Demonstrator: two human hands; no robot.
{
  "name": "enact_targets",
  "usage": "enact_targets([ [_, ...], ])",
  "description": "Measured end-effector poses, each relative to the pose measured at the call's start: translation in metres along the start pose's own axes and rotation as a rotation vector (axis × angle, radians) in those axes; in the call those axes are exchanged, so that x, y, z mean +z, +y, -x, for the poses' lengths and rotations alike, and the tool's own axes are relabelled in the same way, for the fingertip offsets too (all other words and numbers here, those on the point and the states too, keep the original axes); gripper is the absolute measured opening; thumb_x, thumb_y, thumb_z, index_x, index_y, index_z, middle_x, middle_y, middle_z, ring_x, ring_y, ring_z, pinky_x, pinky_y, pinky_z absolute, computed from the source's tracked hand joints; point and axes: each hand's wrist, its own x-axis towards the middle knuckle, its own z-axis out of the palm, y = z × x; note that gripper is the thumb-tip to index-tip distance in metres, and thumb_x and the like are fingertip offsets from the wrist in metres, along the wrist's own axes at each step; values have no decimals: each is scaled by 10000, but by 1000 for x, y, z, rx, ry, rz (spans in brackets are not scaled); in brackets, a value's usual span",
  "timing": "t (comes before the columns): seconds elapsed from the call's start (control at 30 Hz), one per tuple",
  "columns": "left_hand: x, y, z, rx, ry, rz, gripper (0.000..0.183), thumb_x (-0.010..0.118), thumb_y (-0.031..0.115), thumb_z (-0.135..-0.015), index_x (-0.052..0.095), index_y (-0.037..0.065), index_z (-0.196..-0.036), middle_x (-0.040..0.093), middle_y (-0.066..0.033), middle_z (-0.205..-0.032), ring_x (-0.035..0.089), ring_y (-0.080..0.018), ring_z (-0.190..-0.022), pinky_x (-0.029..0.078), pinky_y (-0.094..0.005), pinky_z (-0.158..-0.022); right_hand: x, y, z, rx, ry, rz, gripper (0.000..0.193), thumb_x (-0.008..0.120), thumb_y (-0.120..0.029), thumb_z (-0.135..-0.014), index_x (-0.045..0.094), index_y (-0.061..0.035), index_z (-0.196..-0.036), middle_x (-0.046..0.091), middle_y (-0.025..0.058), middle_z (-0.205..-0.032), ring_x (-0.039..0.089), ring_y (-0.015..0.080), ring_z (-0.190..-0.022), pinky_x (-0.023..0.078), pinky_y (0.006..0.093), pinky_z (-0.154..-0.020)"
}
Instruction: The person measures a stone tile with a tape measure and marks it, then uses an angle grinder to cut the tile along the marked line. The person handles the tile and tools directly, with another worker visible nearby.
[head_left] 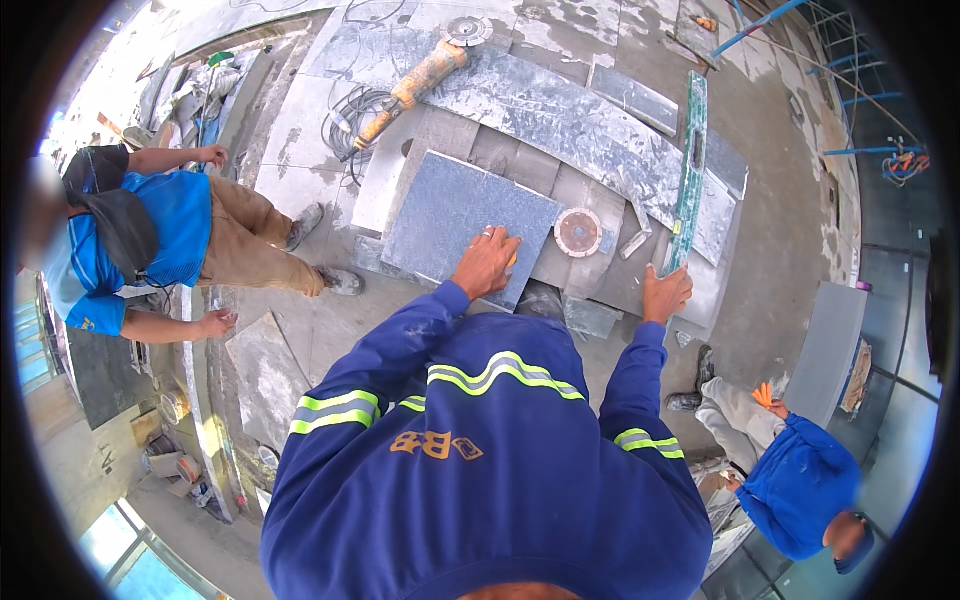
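Observation:
My left hand (487,262) is closed over the near right part of a square dark grey stone tile (455,215). Something small and orange peeks out beside its fingers; most of it is hidden under the hand. Out to the right, my right hand (665,296) grips the near end of a long green spirit level (690,160), which is smeared with pale dust. The level lies away from me across stone slabs. Between my hands, a round cutting disc (578,232) rests just right of the tile.
A dusty orange angle grinder (410,95) with coiled cable (358,120) lies beyond the tile, beside a long slab (560,120). One co-worker (160,230) stands at left. Another (800,480), holding something orange, is at lower right. A grey panel (822,350) leans at right.

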Motion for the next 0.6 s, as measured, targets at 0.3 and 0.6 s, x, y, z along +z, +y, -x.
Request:
enact_targets([
  [0.3, -42, -12, -157, -85, 318, 80, 690, 835, 107, -751, 509, -17, -1347, 565, -216, -1192, 555, -412, -1148, 467, -494, -1002, 33, 45, -21, 125, -81, -98, 861, 850, -472, -765, 528, 29, -1386, 567, 270, -1285, 556, 452, -1224, 473, 560, -993],
  [0.6, 23, 1, -244, -114, 363, -11, 556, 790, 207, -859, 543, 35, -1326, 549, -182, -1374, 499, -401, -1317, 414, -526, -1057, 9, 84, 8, 92, -129, -322, 754, 856, -358, -772, 564, 65, -1323, 625, 269, -1253, 626, 439, -1153, 482, 503, -996],
])
